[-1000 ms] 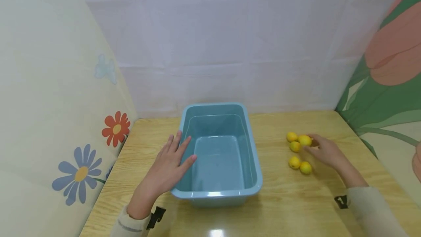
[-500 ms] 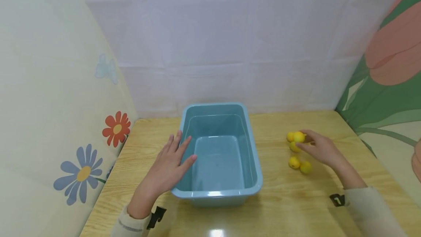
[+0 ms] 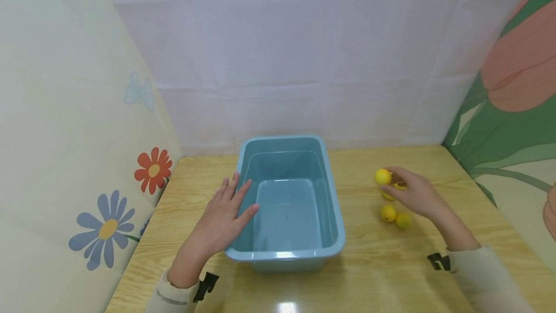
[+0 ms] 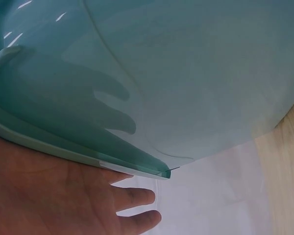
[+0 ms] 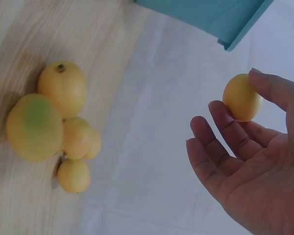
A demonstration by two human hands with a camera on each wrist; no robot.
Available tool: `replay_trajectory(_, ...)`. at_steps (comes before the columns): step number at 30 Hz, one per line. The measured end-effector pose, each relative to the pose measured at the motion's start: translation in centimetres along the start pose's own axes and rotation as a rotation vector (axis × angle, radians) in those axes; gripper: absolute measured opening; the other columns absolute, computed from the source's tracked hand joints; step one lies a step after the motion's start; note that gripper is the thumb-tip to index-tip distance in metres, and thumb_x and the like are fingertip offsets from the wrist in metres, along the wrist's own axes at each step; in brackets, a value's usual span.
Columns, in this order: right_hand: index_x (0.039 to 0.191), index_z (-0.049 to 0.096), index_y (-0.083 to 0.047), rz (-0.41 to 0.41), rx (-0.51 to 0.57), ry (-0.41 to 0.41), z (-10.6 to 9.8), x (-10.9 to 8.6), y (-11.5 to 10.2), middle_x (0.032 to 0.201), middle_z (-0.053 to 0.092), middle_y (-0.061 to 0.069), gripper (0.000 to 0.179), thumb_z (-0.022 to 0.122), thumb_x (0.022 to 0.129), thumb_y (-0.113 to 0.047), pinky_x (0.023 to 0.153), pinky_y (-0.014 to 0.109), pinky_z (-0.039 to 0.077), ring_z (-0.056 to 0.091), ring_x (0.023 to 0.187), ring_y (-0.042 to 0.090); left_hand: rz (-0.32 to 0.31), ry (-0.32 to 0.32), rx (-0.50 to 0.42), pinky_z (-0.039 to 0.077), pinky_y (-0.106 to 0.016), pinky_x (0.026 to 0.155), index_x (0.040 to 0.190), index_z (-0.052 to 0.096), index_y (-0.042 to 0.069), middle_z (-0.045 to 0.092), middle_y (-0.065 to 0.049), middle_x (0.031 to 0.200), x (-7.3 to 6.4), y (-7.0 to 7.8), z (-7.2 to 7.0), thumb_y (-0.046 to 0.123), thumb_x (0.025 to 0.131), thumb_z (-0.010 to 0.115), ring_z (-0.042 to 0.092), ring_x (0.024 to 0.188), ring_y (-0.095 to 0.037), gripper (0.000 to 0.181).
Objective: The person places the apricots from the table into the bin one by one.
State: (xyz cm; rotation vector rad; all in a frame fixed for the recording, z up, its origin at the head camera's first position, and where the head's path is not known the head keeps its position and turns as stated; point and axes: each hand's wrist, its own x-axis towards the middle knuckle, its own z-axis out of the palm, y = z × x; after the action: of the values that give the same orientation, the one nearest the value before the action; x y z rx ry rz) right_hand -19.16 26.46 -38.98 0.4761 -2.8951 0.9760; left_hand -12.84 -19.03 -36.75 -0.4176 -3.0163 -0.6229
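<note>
The right hand (image 3: 414, 192), right of centre in the head view, has its thumb and fingers clamped on a yellow fruit (image 3: 383, 177). In the right wrist view that fruit sits at the upper right, an oval with its long axis close to upright in the frame, thumb at its top and fingertips at its lower edge; the other fingers are curved and spaced. From the head the fruit looks almost round, so its axis cannot be told there.

The loose fruits (image 5: 61, 88) lie clustered on the table (image 3: 373, 274) at the left of the right wrist view; the uppermost points its dark stem end to the top of the frame, and the largest bears a green patch.

The left hand (image 3: 221, 221) lies over the left rim of the blue tub (image 3: 304, 255), its fingers straight and apart, holding nothing. The tub stands at lower centre of the head view, its long axis running from bottom to top of the frame.

Against a second ago, the held fruit has gone left and slightly up in the head view, from beside the cluster's right end to its upper left. The left hand and the tub are practically where they were.
</note>
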Motion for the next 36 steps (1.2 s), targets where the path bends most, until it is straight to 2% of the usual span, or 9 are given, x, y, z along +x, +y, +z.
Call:
replay_trajectory(6, 0.148, 0.047, 0.0, -0.01, 0.025, 0.0, -0.1, 0.0, -1.9, 0.125, 0.066, 0.025, 0.061, 0.064, 0.101, -0.036, 0.095, 0.064, 0.049, 0.062, 0.115, 0.048, 0.001, -0.002, -0.005, 0.015, -0.068, 0.119, 0.161, 0.028, 0.016, 0.006, -0.015, 0.17, 0.0, 0.0, 0.1, 0.056, 0.105, 0.042, 0.004, 0.155, -0.043, 0.071)
replay_trajectory(17, 0.144, 0.053, -0.005, -0.091, 0.05, 0.04, 0.2, 0.4, -5.1, 0.128, 0.066, 0.021, 0.055, 0.065, 0.1, -0.035, 0.095, 0.064, 0.049, 0.064, 0.114, 0.043, -0.003, 0.002, -0.014, 0.014, -0.067, 0.119, 0.161, 0.028, 0.015, 0.006, -0.015, 0.17, 0.0, 0.0, 0.0, 0.063, 0.103, 0.037, 0.004, 0.155, -0.043, 0.075)
replay_trajectory(23, 0.142, 0.055, -0.007, -0.133, 0.084, 0.054, 0.7, 0.9, -6.5, 0.13, 0.067, 0.013, 0.053, 0.068, 0.099, -0.034, 0.095, 0.06, 0.051, 0.066, 0.111, 0.033, -0.006, 0.003, -0.02, 0.015, -0.068, 0.119, 0.161, 0.029, 0.016, 0.006, -0.014, 0.17, -0.1, 0.0, 0.2, 0.062, 0.104, 0.037, 0.005, 0.155, -0.043, 0.074)
replay_trajectory(29, 0.144, 0.054, -0.01, -0.143, 0.092, 0.047, 1.1, 1.2, -7.8, 0.133, 0.065, 0.01, 0.055, 0.068, 0.098, -0.039, 0.095, 0.056, 0.053, 0.065, 0.113, 0.029, -0.008, -0.001, -0.024, 0.016, -0.069, 0.118, 0.161, 0.029, 0.015, 0.006, -0.014, 0.17, -0.1, -0.1, 0.2, 0.061, 0.104, 0.038, 0.008, 0.154, -0.045, 0.074)
replay_trajectory(36, 0.143, 0.055, -0.012, -0.198, 0.106, 0.049, 1.5, 1.6, -9.0, 0.129, 0.067, 0.004, 0.054, 0.07, 0.097, -0.036, 0.094, 0.051, 0.055, 0.066, 0.11, 0.023, -0.006, 0.005, -0.036, 0.016, -0.069, 0.117, 0.161, 0.03, 0.015, 0.007, -0.015, 0.17, 0.0, -0.1, 0.2, 0.049, 0.105, 0.047, 0.008, 0.154, -0.044, 0.067)
